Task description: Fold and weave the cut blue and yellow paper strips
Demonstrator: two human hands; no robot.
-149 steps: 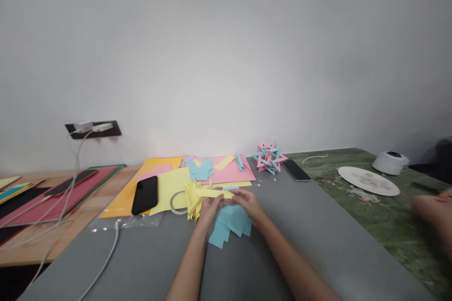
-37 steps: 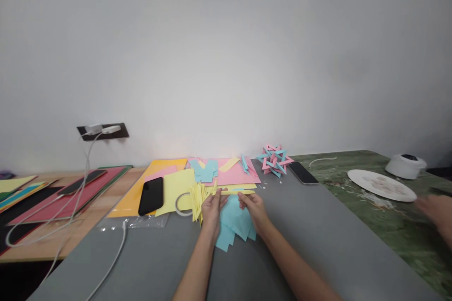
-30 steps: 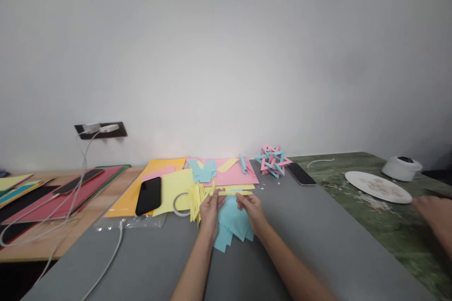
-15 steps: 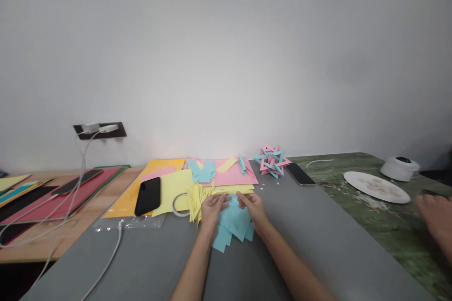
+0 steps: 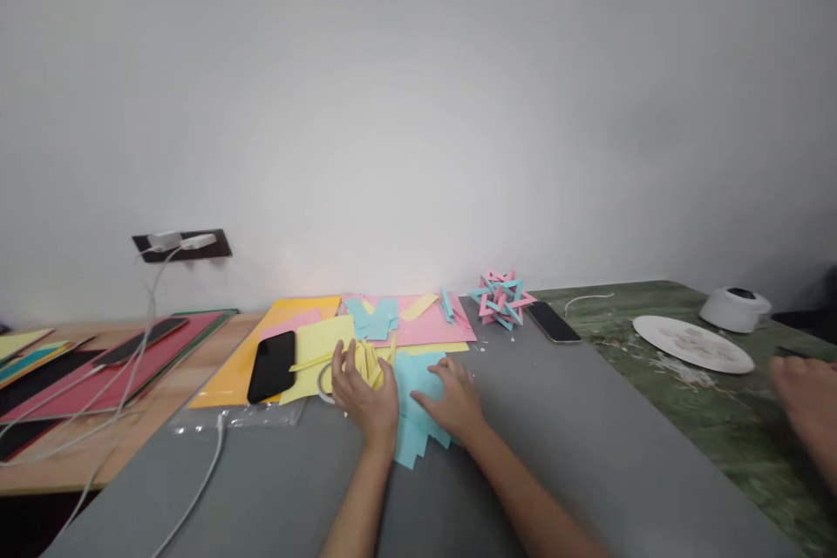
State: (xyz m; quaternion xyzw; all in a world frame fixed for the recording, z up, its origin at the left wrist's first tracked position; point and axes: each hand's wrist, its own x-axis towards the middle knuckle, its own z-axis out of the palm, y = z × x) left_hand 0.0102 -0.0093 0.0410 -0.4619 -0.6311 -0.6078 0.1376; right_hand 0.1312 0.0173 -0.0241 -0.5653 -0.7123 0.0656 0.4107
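Note:
My left hand [image 5: 370, 405] rests with fingers spread against a bundle of folded yellow paper strips [image 5: 368, 362]; one strip points out to the left. Whether its fingertips grip any of them I cannot tell. Over the right side of a fanned stack of light-blue paper pieces [image 5: 409, 436] is my right hand [image 5: 456, 401], thumb and fingers apart. A white tape roll [image 5: 323, 384] is partly hidden behind the yellow strips. Behind them, cut blue pieces [image 5: 376, 320] lie on a pink sheet [image 5: 425, 330].
A pink-and-blue paper star model [image 5: 500, 298] stands near the wall beside a phone [image 5: 553, 323]. Another black phone [image 5: 272, 366] lies on coloured sheets at left. A white cable [image 5: 202, 488] crosses the grey surface. Right are a plate [image 5: 693, 344] and another person's hand [image 5: 801, 392].
Both hands have parted from above the blue stack, where their fingers were pinched together. My left hand has moved left onto the yellow strips, one now jutting leftward; my right hand has opened and lowered.

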